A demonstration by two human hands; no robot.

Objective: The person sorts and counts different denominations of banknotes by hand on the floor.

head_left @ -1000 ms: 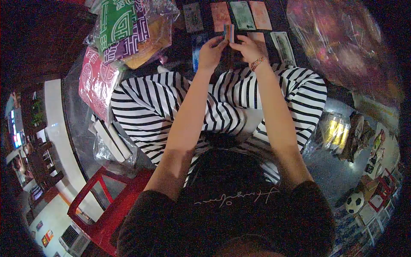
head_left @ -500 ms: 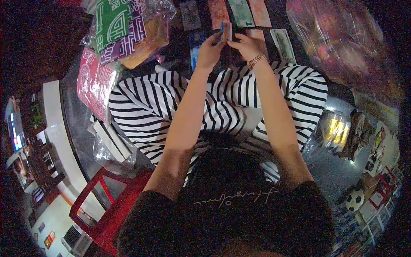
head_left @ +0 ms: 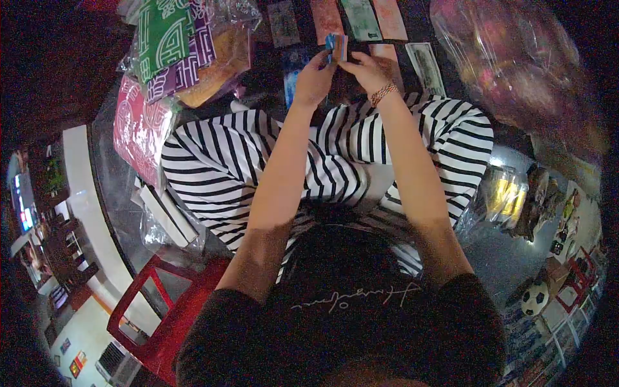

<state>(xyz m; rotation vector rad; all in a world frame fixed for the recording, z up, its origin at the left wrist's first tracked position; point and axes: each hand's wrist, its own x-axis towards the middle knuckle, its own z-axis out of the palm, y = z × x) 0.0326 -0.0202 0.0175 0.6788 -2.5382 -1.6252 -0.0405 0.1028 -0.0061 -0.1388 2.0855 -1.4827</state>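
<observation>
My left hand [head_left: 314,84] and my right hand [head_left: 368,75] meet above the crossed legs, at the top middle of the head view. Between their fingers is a small stack of banknote-like papers [head_left: 339,49], with a blue face on the left and pale and orange edges beside it. Both hands are closed on it. Around them similar papers lie in rows on a dark surface: a grey one [head_left: 284,23], an orange one [head_left: 327,19], a green one [head_left: 360,19], a blue one [head_left: 294,69] and a pale green-grey one [head_left: 425,68].
Left lie plastic-wrapped green [head_left: 163,42] and pink [head_left: 138,122] packs with white patterns. A large clear plastic bag [head_left: 503,61] of pinkish things stands right, above a yellow wrapped pack [head_left: 506,197]. Behind are a red chair [head_left: 155,309] and a football [head_left: 535,300].
The stack has turned slightly between my fingers, so more of its blue face shows at the left. Both hands stay in nearly the same place.
</observation>
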